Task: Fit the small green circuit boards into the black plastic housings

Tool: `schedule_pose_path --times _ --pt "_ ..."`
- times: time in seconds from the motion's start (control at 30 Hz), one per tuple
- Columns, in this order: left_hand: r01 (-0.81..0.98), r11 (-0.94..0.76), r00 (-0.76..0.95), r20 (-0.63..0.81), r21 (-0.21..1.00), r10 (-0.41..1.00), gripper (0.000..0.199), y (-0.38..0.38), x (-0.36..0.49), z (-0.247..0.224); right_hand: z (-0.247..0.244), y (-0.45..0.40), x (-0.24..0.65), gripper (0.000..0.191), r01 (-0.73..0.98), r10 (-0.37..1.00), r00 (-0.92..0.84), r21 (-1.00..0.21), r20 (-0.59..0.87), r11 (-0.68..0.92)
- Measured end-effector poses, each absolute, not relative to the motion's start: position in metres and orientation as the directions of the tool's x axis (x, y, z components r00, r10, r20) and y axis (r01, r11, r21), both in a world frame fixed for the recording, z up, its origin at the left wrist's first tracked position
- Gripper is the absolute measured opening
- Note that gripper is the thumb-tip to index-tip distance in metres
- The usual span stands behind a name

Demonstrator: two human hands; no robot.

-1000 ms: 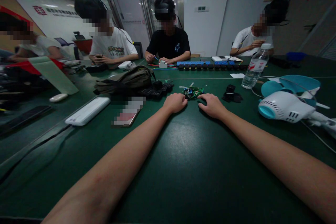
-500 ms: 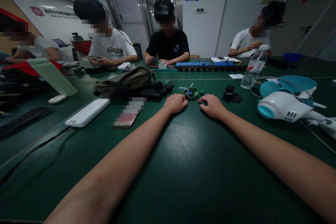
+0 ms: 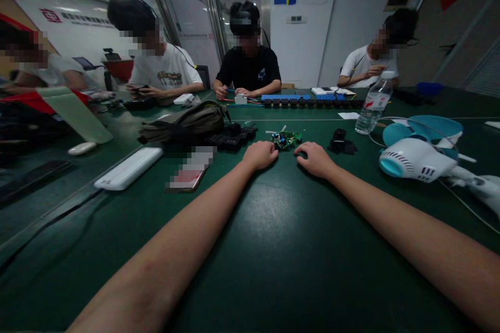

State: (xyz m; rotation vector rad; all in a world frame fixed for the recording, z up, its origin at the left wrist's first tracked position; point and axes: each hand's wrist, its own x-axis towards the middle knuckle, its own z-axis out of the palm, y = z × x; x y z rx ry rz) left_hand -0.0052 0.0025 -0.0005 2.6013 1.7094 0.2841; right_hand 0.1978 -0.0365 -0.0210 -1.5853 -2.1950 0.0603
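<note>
Lying on the green table (image 3: 269,239) in the head view, the green circuit parts (image 3: 288,139) are just beside the left hand (image 3: 261,155), which is curled; whether it pinches something cannot be told. The right hand (image 3: 315,159), near them too, has thumb and forefinger spread.

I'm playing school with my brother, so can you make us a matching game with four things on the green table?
Things:
1. circuit boards
2. bottle
3. fan
4. bag

Clues:
a. white and turquoise
b. dull greenish-brown, left of the boards
c. green, just beyond the left hand and right hand
d. see-through

Right pairs: 1-c, 2-d, 3-a, 4-b
</note>
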Motion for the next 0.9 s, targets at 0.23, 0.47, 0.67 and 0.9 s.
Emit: schedule_pose_path --times 0.23,0.47,0.67,0.9 --pt "0.909 -0.406 0.39 0.151 0.095 0.908 0.029 0.003 -0.006 -0.001 -0.019 -0.038 0.197 0.023 0.899 0.916 -0.254 -0.274 0.309 0.342" --pt "0.929 -0.368 0.353 0.195 0.045 0.915 0.031 -0.004 -0.003 0.003 -0.019 -0.038 0.196 0.023 0.898 0.916 -0.251 -0.278 0.313 0.341" --pt "0.991 -0.133 0.127 0.461 -0.021 0.878 0.036 -0.01 -0.008 0.012 -0.019 -0.038 0.197 0.02 0.89 0.912 -0.255 -0.291 0.321 0.351" --pt "0.992 0.11 -0.127 0.443 0.064 0.888 0.042 -0.002 -0.025 0.005 -0.019 -0.037 0.198 0.021 0.89 0.914 -0.258 -0.292 0.312 0.351"
